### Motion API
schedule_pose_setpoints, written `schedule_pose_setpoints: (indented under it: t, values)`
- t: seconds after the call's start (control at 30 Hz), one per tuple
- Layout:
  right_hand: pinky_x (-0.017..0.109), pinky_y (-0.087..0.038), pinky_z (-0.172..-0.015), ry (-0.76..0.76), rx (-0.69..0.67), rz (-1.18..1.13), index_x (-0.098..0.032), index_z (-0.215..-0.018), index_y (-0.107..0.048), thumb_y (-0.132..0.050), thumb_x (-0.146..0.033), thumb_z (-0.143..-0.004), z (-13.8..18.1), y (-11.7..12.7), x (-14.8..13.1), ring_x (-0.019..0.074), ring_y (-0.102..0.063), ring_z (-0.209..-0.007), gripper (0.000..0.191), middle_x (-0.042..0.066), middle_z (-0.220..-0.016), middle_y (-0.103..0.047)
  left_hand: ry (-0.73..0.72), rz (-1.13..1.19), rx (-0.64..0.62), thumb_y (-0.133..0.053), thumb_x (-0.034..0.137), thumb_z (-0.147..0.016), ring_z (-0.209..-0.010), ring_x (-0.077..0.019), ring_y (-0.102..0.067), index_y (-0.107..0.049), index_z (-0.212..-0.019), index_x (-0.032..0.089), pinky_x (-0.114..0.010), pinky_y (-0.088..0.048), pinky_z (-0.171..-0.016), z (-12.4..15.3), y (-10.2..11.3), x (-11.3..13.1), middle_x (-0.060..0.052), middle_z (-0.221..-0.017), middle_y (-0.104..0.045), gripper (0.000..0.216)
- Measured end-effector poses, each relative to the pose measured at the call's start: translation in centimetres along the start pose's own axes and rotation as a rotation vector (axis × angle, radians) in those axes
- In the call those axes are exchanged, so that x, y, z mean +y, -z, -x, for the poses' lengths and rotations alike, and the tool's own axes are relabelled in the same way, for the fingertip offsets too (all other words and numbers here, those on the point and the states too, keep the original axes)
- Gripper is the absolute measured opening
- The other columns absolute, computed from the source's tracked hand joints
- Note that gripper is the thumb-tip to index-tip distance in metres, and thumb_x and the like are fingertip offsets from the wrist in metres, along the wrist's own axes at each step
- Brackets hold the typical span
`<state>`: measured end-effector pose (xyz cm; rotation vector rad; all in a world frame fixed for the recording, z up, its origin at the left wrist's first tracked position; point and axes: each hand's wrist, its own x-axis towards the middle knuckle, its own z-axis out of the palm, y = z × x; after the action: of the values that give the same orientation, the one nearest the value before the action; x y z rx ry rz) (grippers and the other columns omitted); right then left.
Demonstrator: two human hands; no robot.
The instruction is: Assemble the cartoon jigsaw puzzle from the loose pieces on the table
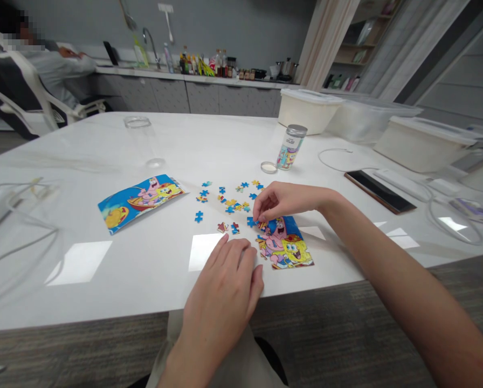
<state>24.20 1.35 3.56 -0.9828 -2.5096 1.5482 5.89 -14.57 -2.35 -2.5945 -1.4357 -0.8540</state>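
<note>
A partly assembled cartoon jigsaw (287,243) lies near the front edge of the white table (152,275). My right hand (284,200) hovers over its upper left corner, fingertips pinched on a blue puzzle piece (251,221). My left hand (225,291) rests flat on the table edge just left of the jigsaw, fingers stretched out and holding nothing. Several loose pieces (229,203) are scattered behind the jigsaw. A printed reference picture (141,200) lies to the left.
A small clear tube with a grey cap (290,146) and a round lid (269,167) stand behind the pieces. A phone (379,191), cables and white bins (309,109) sit at right. A glass jar (138,134) is at the back left. Another person sits in a chair (31,91) far left.
</note>
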Motion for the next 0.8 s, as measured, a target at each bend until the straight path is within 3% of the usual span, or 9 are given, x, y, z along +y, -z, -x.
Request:
schedule_pose_setpoints:
  t: [0.47, 0.8]
  values:
    - [0.025, -0.048, -0.065, 0.041, 0.01, 0.109, -0.016, -0.085, -0.073, -0.071, -0.03, -0.076, -0.08, 0.06, -0.14, 0.013, -0.063, -0.072, 0.017, 0.004, -0.083, -0.073, -0.011, -0.01, -0.012, -0.043, 0.018, -0.093, -0.099, -0.021, -0.062, -0.056, -0.099, 0.016, -0.049, -0.047, -0.106, -0.13, 0.07, 0.04, -0.008, -0.102, -0.064, 0.015]
    - [0.024, -0.045, -0.061, 0.061, -0.016, 0.159, -0.014, -0.099, -0.074, -0.065, -0.031, -0.082, -0.17, 0.04, 0.04, 0.0121, -0.06, -0.07, 0.026, 0.006, -0.088, -0.073, -0.004, -0.007, -0.006, -0.041, 0.017, -0.094, -0.099, -0.0209, -0.062, -0.055, -0.101, 0.016, -0.049, -0.045, -0.107, -0.1, 0.05, 0.07, -0.009, -0.102, -0.064, 0.016]
